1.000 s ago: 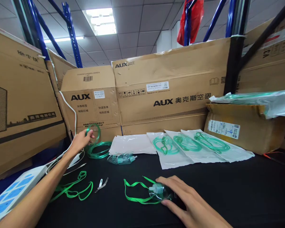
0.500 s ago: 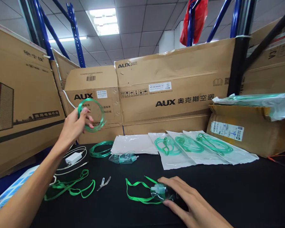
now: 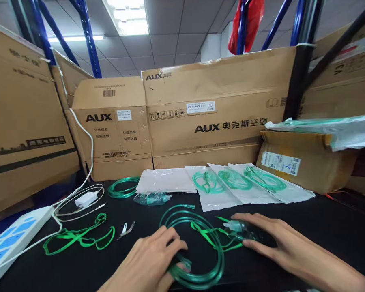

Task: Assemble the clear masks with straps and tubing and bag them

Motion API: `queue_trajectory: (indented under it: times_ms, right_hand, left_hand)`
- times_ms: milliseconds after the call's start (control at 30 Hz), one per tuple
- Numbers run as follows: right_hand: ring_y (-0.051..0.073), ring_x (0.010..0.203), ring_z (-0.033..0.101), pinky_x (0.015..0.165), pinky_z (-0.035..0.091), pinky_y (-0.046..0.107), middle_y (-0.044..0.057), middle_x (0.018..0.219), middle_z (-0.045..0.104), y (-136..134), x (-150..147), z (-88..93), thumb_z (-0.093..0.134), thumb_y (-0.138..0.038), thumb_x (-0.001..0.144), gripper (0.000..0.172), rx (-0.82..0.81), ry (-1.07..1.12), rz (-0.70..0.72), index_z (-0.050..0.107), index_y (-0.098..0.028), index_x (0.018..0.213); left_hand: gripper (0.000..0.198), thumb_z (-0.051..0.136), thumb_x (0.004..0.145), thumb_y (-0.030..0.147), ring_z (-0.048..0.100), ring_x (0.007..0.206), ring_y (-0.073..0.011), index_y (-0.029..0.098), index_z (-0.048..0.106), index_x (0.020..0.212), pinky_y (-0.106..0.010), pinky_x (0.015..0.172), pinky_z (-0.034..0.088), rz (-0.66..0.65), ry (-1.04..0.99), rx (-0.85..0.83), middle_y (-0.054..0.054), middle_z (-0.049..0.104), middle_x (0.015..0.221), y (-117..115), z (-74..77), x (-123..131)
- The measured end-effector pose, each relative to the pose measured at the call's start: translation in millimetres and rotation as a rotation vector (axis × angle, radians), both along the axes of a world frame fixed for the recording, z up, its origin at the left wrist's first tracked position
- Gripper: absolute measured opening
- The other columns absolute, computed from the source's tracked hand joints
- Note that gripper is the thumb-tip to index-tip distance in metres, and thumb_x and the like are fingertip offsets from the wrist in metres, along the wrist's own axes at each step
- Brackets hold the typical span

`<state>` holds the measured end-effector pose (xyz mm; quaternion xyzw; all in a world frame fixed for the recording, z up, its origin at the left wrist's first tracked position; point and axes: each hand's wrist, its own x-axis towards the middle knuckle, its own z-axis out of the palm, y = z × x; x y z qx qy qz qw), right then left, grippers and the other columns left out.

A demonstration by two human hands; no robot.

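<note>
Low over the black table, my left hand (image 3: 161, 255) is closed on a coil of green tubing (image 3: 217, 259), near a clear connector at one end. The coil's upper loops overlap the green strap (image 3: 205, 232) of a clear mask. My right hand (image 3: 270, 237) rests around that oxygen mask (image 3: 241, 229), thumb and fingers on its two sides. Behind it lies a second clear mask (image 3: 153, 198), beside another green tubing coil (image 3: 123, 187). On the left are a loose green strap (image 3: 82, 239) and small metal nose clips (image 3: 126, 230).
White packets with green tubing (image 3: 235, 180) and a white packet stack (image 3: 167, 180) line the back. A power strip (image 3: 18, 233), white adapter (image 3: 86, 198) and cable lie left. Large cartons (image 3: 215, 105) stand behind; a brown box (image 3: 292, 160) stands at right.
My left hand has come down from the upper left to the table with the tubing coil. The right hand and mask sit further right in view, as the camera has shifted.
</note>
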<state>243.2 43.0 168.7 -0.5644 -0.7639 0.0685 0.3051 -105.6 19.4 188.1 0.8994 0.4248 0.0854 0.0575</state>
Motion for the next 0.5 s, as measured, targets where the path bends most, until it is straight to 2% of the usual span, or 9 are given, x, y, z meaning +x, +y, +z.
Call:
queue_trajectory:
  times_ms: [67, 167, 200, 267, 333, 367, 433, 500]
  right_hand:
    - [0.037, 0.136, 0.064, 0.115, 0.052, 0.054, 0.001, 0.146, 0.071, 4, -3, -4.8, 0.067, -0.062, 0.093, 0.057, -0.082, -0.064, 0.063, 0.064, -0.042, 0.146]
    - [0.037, 0.146, 0.055, 0.121, 0.044, 0.057, 0.001, 0.158, 0.060, 7, -6, -11.1, 0.061, -0.067, 0.097, 0.070, -0.081, -0.080, 0.065, 0.044, -0.043, 0.160]
    - [0.037, 0.147, 0.052, 0.122, 0.043, 0.057, 0.001, 0.161, 0.057, 7, -8, -10.4, 0.061, -0.068, 0.097, 0.073, -0.065, -0.090, 0.057, 0.039, -0.044, 0.162]
    - [0.037, 0.150, 0.048, 0.122, 0.042, 0.058, 0.001, 0.165, 0.051, 8, -15, -2.5, 0.062, -0.068, 0.097, 0.076, -0.009, -0.118, 0.050, 0.035, -0.045, 0.164]
    - [0.038, 0.151, 0.047, 0.121, 0.042, 0.059, 0.005, 0.164, 0.052, 13, -29, 13.3, 0.059, -0.064, 0.100, 0.068, 0.074, -0.157, 0.078, 0.041, -0.040, 0.162]
    - [0.037, 0.148, 0.050, 0.121, 0.043, 0.057, 0.008, 0.159, 0.056, 17, -38, 22.8, 0.057, -0.060, 0.103, 0.060, 0.121, -0.182, 0.126, 0.050, -0.035, 0.157]
    - [0.034, 0.135, 0.061, 0.114, 0.049, 0.051, 0.015, 0.140, 0.069, 29, -62, 40.8, 0.051, -0.041, 0.111, 0.040, 0.134, -0.304, 0.279, 0.065, -0.020, 0.142]
    - [0.031, 0.120, 0.069, 0.103, 0.055, 0.043, 0.014, 0.123, 0.075, 45, -86, 52.7, 0.058, -0.028, 0.108, 0.025, 0.102, -0.369, 0.378, 0.074, -0.019, 0.125]
  left_hand:
    - [0.045, 0.080, 0.089, 0.021, 0.065, 0.126, -0.0287, 0.032, 0.068, 0.131, -0.039, 0.103, 0.057, 0.047, -0.068, -0.090, -0.001, 0.069, 0.134, -2, 1.4, -9]
    - [0.066, 0.095, 0.075, 0.035, 0.057, 0.138, -0.0319, 0.038, 0.068, 0.135, -0.045, 0.118, 0.047, 0.121, -0.143, -0.210, 0.002, 0.063, 0.146, -3, 4.1, -26]
    - [0.066, 0.095, 0.077, 0.035, 0.056, 0.141, -0.0312, 0.041, 0.067, 0.137, -0.044, 0.120, 0.045, 0.129, -0.168, -0.226, 0.004, 0.061, 0.149, -4, 3.4, -30]
    - [0.053, 0.085, 0.089, 0.033, 0.056, 0.142, -0.0278, 0.044, 0.067, 0.137, -0.040, 0.120, 0.045, 0.110, -0.219, -0.214, 0.006, 0.059, 0.152, -5, 0.0, -36]
    - [0.036, 0.070, 0.101, 0.031, 0.060, 0.137, -0.0237, 0.044, 0.069, 0.135, -0.034, 0.116, 0.048, 0.043, -0.260, -0.182, 0.006, 0.062, 0.148, -4, -4.0, -39]
    - [0.030, 0.063, 0.106, 0.031, 0.063, 0.133, -0.0221, 0.042, 0.070, 0.133, -0.032, 0.114, 0.048, 0.011, -0.275, -0.165, 0.005, 0.064, 0.145, -2, -5.4, -40]
    - [0.026, 0.057, 0.109, 0.032, 0.066, 0.127, -0.0199, 0.039, 0.072, 0.129, -0.029, 0.111, 0.049, -0.036, -0.296, -0.148, 0.004, 0.068, 0.138, 2, -6.9, -41]
    - [0.022, 0.057, 0.110, 0.033, 0.066, 0.123, -0.0183, 0.036, 0.074, 0.123, -0.027, 0.108, 0.049, -0.066, -0.308, -0.148, 0.004, 0.070, 0.131, 8, -6.6, -41]
